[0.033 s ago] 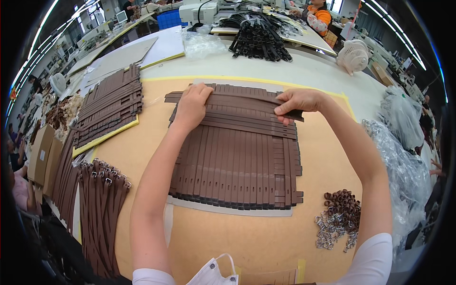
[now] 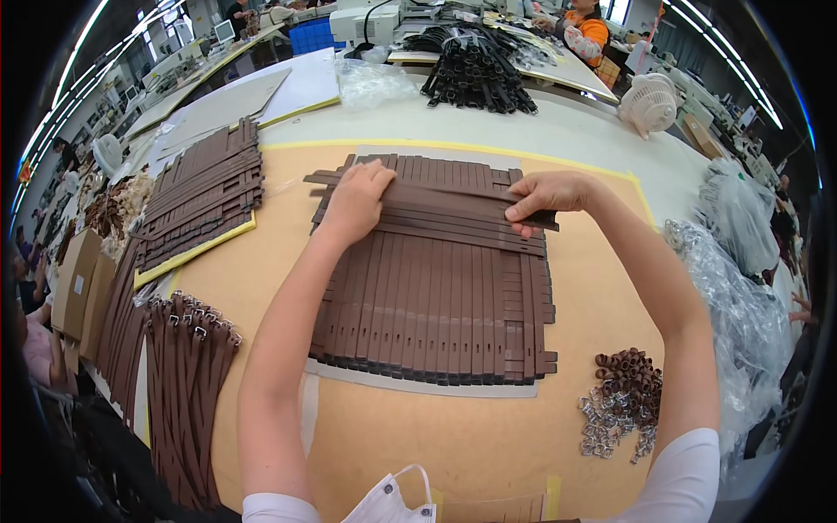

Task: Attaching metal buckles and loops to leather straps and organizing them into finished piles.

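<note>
A brown strap lies crosswise over the far part of a broad pile of brown straps. My left hand closes over its left stretch, fingertips curled on the far edge. Near the right end, my right hand pinches it between thumb and fingers. Whether one strap or more is in the grip cannot be seen. Beneath it, several other straps run crosswise over the lengthwise rows, which have slots and dark ends near me.
At left are a smaller strap pile on a yellow-edged board and straps with buckles. Small brown loops and metal buckles lie at right, near clear plastic bags. Black straps and a white fan stand beyond.
Both hands have shifted slightly toward me with the strap, my left also a little to the right. The strap now sits lower over the crosswise straps.
</note>
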The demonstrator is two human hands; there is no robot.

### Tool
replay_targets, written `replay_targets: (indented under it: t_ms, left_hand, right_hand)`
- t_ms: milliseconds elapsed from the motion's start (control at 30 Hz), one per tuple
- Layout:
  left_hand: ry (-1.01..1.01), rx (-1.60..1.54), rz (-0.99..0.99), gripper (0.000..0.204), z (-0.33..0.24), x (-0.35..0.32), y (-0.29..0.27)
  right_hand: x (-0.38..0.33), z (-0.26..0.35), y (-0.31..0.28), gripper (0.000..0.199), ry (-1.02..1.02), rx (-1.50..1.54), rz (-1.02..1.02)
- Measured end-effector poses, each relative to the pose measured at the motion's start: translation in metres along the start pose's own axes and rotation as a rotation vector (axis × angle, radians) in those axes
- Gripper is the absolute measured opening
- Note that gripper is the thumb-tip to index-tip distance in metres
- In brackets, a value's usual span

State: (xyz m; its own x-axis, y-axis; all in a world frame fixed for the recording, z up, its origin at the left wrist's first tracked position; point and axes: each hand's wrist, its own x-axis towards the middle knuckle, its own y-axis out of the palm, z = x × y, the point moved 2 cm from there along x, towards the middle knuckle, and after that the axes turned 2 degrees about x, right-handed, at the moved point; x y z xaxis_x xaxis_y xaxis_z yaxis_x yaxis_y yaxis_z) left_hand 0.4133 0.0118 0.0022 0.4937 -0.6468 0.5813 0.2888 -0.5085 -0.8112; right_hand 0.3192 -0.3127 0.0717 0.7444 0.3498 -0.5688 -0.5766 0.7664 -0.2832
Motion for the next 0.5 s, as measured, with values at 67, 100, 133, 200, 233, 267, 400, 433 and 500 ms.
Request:
replay_targets:
  t_ms: [67,100,133,200,233,267,400,433,500]
  left_hand:
    - [0.002,-0.064,0.293,0.048,-0.02,-0.009,0.004]
    - [-0.074,-0.095,0.446,0.07,-0.028,-0.013,0.004]
    - [-0.073,-0.074,0.438,0.073,-0.029,-0.015,0.009]
    - [-0.082,-0.032,0.428,0.08,-0.032,-0.023,0.015]
    - [-0.096,0.022,0.453,0.082,-0.031,-0.025,0.018]
    - [-0.107,0.023,0.464,0.082,-0.033,-0.024,0.02]
    - [-0.133,0.035,0.511,0.079,-0.038,-0.021,0.019]
    - [-0.135,0.041,0.523,0.079,-0.04,-0.02,0.019]
    - [-0.126,0.049,0.514,0.079,-0.038,-0.021,0.019]
  right_hand:
    - [0.007,-0.02,0.006,0.021,0.095,-0.057,0.004]
    - [0.009,-0.023,0.009,0.024,0.132,-0.116,-0.016]
    - [0.012,-0.025,0.013,0.027,0.17,-0.174,-0.037]
    - [0.018,-0.022,0.017,0.034,0.194,-0.406,-0.103]
    - [0.02,-0.017,0.014,0.038,0.178,-0.578,-0.154]
    - [0.02,-0.013,0.011,0.042,0.164,-0.747,-0.209]
    - [0.018,-0.028,0.01,0.073,-0.08,-0.782,-0.421]
    - [0.02,-0.034,0.009,0.078,-0.026,-0.752,-0.388]
    - [0.024,-0.033,0.012,0.09,0.068,-0.696,-0.315]
